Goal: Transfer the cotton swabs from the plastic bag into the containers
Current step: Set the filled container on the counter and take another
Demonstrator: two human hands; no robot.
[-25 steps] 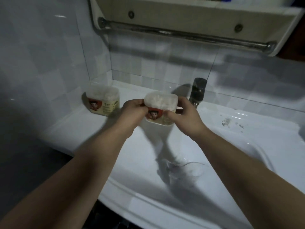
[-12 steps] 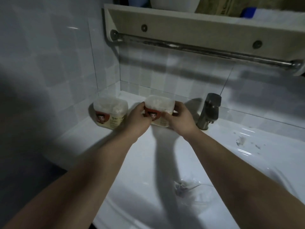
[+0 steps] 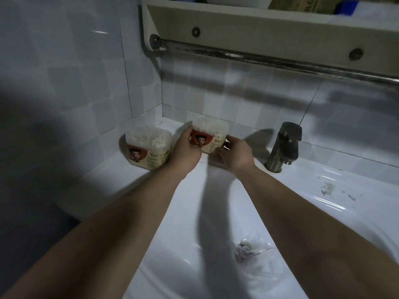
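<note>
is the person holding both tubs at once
No, the left hand and right hand both grip the right tub, while the left tub stands unheld on the sink ledge.

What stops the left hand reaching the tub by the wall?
Probably nothing, so yes. The wall-side tub sits right beside the left hand, nothing between; but that hand grips the second tub and must release it first.

- left container [image 3: 149, 147]: clear, white cotton swabs [image 3: 146, 137] inside; cream label, red patch with cartoon figure
- right container [image 3: 210, 134]: same, clear with red-and-cream label
- sink [image 3: 313, 212]: glossy white, with grey smudges [image 3: 327, 187] on the right
- wall tiles [image 3: 216, 100]: pale grey-white squares
- tap [image 3: 284, 145]: dull grey metal
- shelf [image 3: 259, 29]: cream; blue item [image 3: 345, 6] on top
- plastic bag [image 3: 254, 253]: clear
</note>
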